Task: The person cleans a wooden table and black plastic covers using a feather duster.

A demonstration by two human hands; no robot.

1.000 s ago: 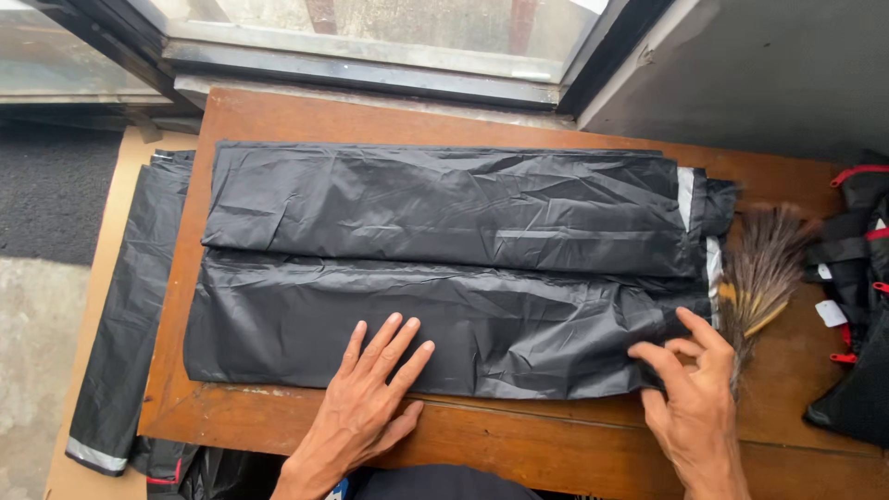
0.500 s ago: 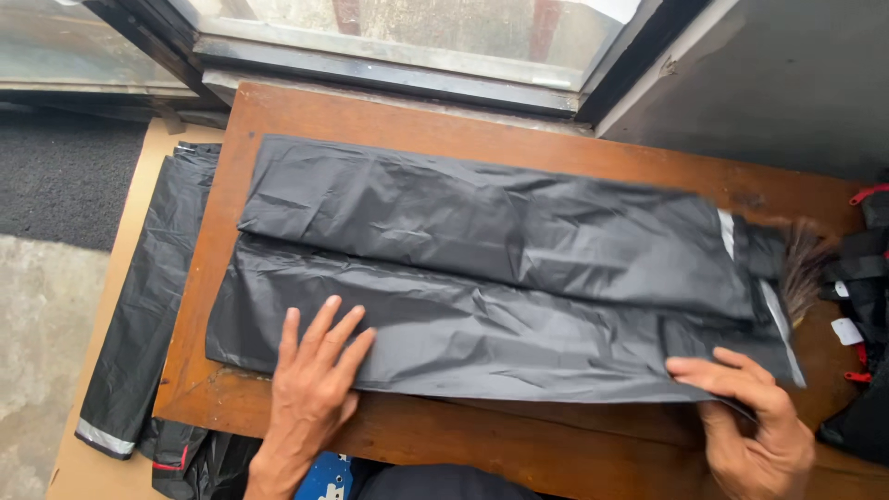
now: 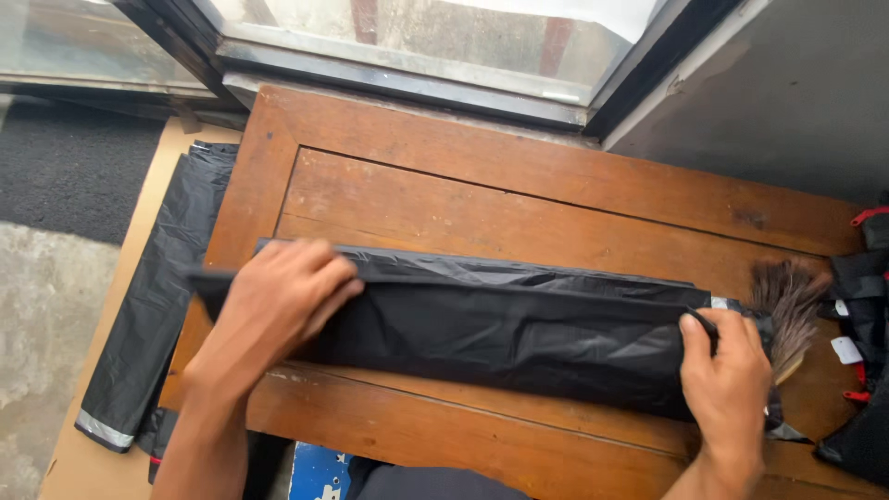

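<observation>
A black plastic sheet (image 3: pixel 519 324), folded into a long narrow strip, lies across the near part of a wooden table (image 3: pixel 519 194). My left hand (image 3: pixel 278 301) grips the strip's left end, fingers curled over the folded edge. My right hand (image 3: pixel 727 375) pinches the right end, thumb on top of the plastic. Both hands hold the folded layers together.
Another folded black plastic piece (image 3: pixel 153 306) with a pale end hangs at the table's left side. A brown bristly brush (image 3: pixel 787 301) lies by my right hand. Black and red fabric (image 3: pixel 866 352) sits at the right edge. A window frame (image 3: pixel 407 83) runs behind.
The wide flat sheet has been folded over toward me into a narrow strip. Both hands went from lying flat on it to gripping its two ends. The camera moved closer.
</observation>
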